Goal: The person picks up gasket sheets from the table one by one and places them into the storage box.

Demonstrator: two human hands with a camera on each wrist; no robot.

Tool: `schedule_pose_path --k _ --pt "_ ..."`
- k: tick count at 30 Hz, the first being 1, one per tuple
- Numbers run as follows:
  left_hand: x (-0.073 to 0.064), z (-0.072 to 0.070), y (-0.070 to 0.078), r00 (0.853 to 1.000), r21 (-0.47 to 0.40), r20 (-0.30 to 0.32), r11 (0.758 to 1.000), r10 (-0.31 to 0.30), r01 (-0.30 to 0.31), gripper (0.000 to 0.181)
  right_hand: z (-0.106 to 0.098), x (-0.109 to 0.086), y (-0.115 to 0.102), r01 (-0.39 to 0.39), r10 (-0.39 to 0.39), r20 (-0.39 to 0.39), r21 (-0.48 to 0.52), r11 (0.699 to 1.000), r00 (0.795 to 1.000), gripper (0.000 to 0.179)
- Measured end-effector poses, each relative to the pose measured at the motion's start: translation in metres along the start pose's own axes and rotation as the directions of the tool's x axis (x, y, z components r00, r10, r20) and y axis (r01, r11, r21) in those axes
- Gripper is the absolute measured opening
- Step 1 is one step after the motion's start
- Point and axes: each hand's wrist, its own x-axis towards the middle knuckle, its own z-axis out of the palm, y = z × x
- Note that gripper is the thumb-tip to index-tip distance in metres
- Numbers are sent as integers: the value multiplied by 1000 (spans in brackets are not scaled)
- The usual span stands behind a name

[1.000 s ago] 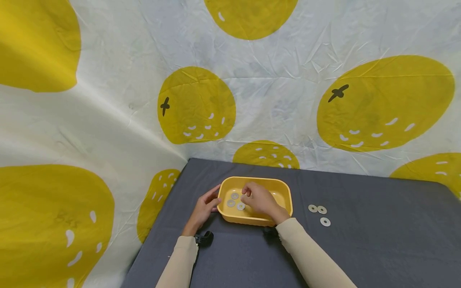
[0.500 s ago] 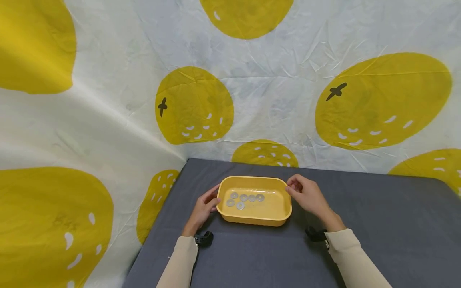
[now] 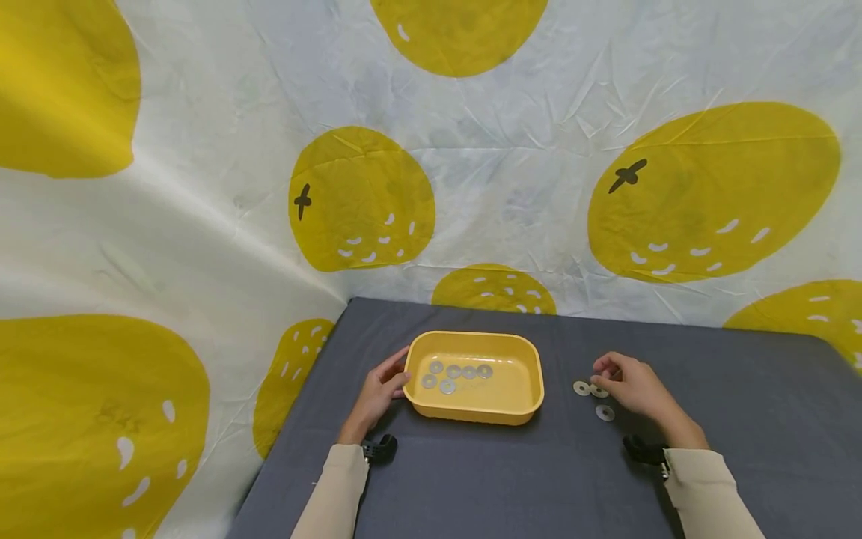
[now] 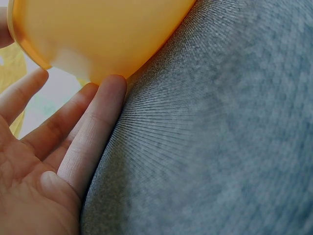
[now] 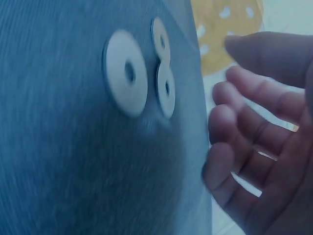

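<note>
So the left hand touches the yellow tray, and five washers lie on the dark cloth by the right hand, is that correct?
Not five: the right wrist view shows three washers on the dark cloth by the right hand. The left hand does touch the yellow tray.

Smooth, glossy plastic tray (image 3: 508,383), blurred washers (image 5: 116,73) probably dull metal, matt woven tablecloth (image 3: 458,479).

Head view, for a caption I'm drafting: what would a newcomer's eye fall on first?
Likely the large yellow fruit prints on the white backdrop. Next, the yellow tray on the dark tabletop, with six flat rings inside and the left hand touching its left end. To its right, the right hand hovers by three loose rings.
</note>
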Motion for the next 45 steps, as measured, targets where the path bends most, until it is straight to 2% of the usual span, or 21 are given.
schedule_pose_path --k 7,13,31,39,45 --pt "0 -1 -1 1000 14 9 1000 17 -17 53 1 0 18 -4 8 44 -71 997 999 21" --pt "0 -1 -1 999 21 14 999 29 -30 54 5 1 25 -16 23 82 -86 996 996 23" --pt "-2 -1 -1 999 38 15 999 33 -33 55 11 1 23 -52 58 78 -83 995 995 21" --pt "-2 -2 -2 999 42 22 998 41 -42 55 10 -4 20 -19 23 59 -73 997 998 23" --pt "-3 -2 -1 999 14 19 999 29 -29 55 9 -2 20 1 4 90 -55 998 996 20"
